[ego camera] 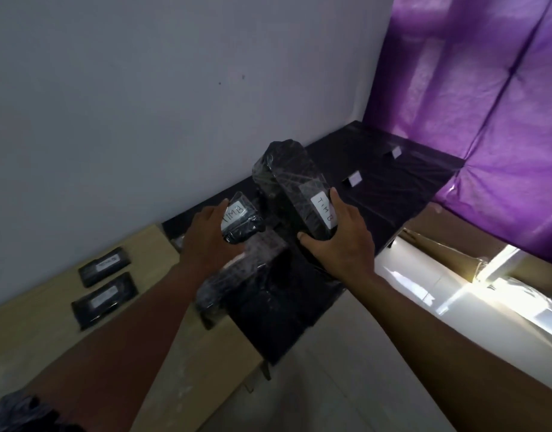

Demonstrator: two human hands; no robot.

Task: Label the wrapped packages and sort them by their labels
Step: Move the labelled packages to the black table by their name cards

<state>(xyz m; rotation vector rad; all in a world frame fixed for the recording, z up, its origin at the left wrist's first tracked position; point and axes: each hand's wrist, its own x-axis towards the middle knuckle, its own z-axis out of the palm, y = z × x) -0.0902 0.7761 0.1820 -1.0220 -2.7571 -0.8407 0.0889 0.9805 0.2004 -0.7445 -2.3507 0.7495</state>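
Observation:
My right hand (341, 241) grips the near end of a long black wrapped package (291, 179), held tilted above the black table; its white label reads "TIM B". My left hand (207, 238) holds a smaller black wrapped package (242, 224), also with a white "TIM B" label, just left of the long one. Under both hands another black wrapped package (237, 275) lies on the black table (393, 194).
Two flat black labelled packages (105, 265) (104, 299) lie on the pale wooden table (34, 322) at the left. Two small white label cards (355, 178) (396, 152) stand on the black table's far part. A purple curtain (486, 120) hangs at right; cardboard (440, 244) sits below it.

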